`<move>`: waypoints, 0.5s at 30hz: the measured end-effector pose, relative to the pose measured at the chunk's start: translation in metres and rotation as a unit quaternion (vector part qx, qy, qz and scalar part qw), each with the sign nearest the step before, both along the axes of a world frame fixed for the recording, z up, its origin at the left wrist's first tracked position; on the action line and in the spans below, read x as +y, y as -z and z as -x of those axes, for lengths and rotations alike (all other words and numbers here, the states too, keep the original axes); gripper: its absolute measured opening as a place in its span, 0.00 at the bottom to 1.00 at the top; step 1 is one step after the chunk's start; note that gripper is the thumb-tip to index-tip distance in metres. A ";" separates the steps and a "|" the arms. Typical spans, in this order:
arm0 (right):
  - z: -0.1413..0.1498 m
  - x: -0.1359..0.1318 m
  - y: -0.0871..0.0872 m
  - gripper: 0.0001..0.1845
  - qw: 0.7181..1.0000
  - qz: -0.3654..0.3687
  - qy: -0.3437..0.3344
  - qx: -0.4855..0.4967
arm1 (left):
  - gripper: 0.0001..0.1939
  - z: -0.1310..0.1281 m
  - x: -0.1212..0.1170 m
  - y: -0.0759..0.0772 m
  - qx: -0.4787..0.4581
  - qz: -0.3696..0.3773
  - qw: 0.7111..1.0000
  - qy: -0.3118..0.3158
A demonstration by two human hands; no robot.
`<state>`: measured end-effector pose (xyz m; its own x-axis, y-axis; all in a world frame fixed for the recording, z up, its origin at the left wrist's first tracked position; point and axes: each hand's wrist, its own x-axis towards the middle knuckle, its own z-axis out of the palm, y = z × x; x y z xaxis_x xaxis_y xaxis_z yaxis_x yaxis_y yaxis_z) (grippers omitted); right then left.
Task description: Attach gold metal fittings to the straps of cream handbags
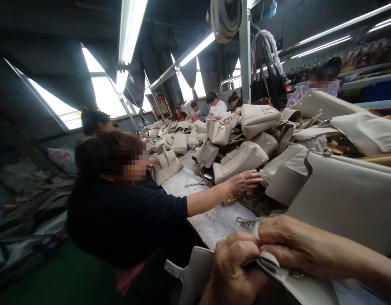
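A light grey handbag (305, 283) is at the bottom of the view, partly hidden by my hands. My left hand (235, 264) is closed on its edge, the fingers curled tight. Right beside it, my right hand (283, 237) pinches a pale strap at the same spot, with the forearm coming in from the right. A flap with a narrow tab (195, 275) sticks out left of my left hand. Just beyond my fingers a metal buckle (244, 222) shows on a strap. My fingers cover the exact point of grip.
A co-worker in a dark top (119, 228) sits at left, one arm (214, 197) reaching across the white tabletop (203, 226) towards the bags. Similar bags (238, 161) are heaped along the table. A large bag (348, 190) stands close at right. More people sit farther back.
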<state>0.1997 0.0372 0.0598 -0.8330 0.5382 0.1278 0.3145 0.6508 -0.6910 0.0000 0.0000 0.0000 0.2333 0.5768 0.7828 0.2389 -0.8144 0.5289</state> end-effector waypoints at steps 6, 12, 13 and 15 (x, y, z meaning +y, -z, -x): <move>0.002 0.001 0.008 0.28 0.998 0.033 0.052 0.022 | 0.11 0.004 0.005 0.004 0.021 -0.055 0.998 -0.032; -0.009 -0.002 0.000 0.21 0.991 0.090 0.035 0.088 | 0.07 0.003 0.007 0.009 0.019 -0.062 0.995 -0.082; -0.010 -0.001 -0.001 0.20 0.991 0.092 0.031 0.093 | 0.07 0.002 0.008 0.008 0.016 -0.063 0.994 -0.083; -0.010 0.000 -0.001 0.19 0.990 0.094 0.028 0.097 | 0.08 0.001 0.009 0.008 0.012 -0.073 0.994 -0.077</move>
<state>0.2102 0.0377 0.0606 -0.7712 0.6119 0.1758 0.1949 0.4899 -0.8497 -0.0009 0.0089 -0.0081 0.1709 0.4888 0.8555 0.3784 -0.8342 0.4010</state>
